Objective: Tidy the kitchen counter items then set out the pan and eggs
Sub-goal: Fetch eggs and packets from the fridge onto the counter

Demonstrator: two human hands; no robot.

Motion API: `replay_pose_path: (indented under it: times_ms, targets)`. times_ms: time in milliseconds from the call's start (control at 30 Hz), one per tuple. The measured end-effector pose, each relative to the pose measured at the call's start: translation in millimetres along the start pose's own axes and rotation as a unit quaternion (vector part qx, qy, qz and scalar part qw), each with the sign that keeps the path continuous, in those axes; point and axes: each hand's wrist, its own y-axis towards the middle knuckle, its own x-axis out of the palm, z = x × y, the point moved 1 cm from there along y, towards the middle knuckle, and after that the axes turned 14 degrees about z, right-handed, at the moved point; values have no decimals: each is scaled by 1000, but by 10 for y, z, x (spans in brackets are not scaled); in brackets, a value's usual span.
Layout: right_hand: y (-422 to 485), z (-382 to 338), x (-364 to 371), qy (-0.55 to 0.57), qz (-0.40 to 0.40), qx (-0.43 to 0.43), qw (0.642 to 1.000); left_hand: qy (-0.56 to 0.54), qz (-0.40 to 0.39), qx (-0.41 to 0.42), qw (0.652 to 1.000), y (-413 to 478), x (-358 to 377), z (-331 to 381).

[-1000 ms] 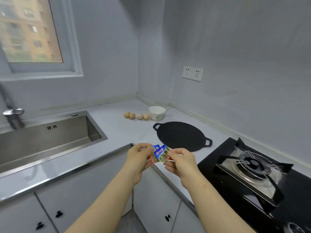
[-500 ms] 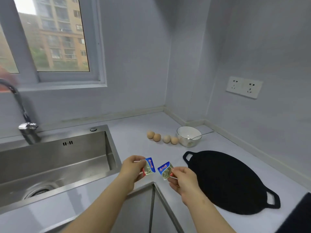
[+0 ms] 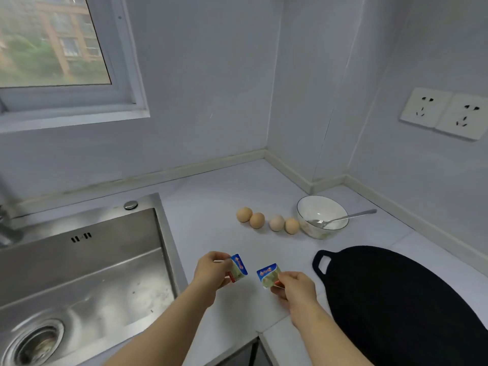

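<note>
My left hand [image 3: 211, 269] pinches a small blue, red and cream packet [image 3: 238, 268] above the white counter. My right hand [image 3: 295, 287] pinches a second packet of the same kind [image 3: 269, 274], a short gap to the right of the first. Several brown eggs [image 3: 267, 221] lie in a row further back on the counter. Next to them stands a white bowl [image 3: 320, 217] with a metal spoon [image 3: 343, 218] resting in it. A flat black pan [image 3: 401, 302] with loop handles lies on the counter at the right, close to my right hand.
A steel sink [image 3: 87, 273] with its drain fills the left side; part of a tap [image 3: 5, 228] shows at the far left edge. Walls meet in a corner behind the bowl. A double socket [image 3: 446, 113] is on the right wall. The counter's inner corner edge [image 3: 257, 334] lies below my hands.
The two packets, held together a second ago, are now apart, one in each hand. The view has moved closer to the corner of the counter; the gas hob has left the frame.
</note>
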Motion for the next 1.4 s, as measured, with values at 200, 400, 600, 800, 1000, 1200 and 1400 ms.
replay_pose_path:
  times_ms: [200, 400, 600, 800, 1000, 1200, 1400]
  targets:
    - [64, 48, 211, -11, 37, 9, 999, 21, -6, -8, 1000, 328, 48, -15]
    - [229, 43, 393, 3, 62, 8, 998, 14, -4, -6, 1000, 532, 49, -20]
    - [290, 46, 534, -32, 64, 12, 997, 76, 51, 29, 995, 596, -4, -87]
    - [285, 65, 564, -13, 58, 20, 998, 107, 53, 29, 992, 621, -36, -90]
    - [279, 38, 561, -11, 50, 29, 998, 145, 50, 36, 988, 662, -46, -78]
    - [267, 42, 568, -47, 48, 8, 998, 185, 50, 80, 978, 670, -44, -91]
    - [224, 0, 483, -53, 21, 15, 998, 138, 19, 66, 988, 645, -64, -56]
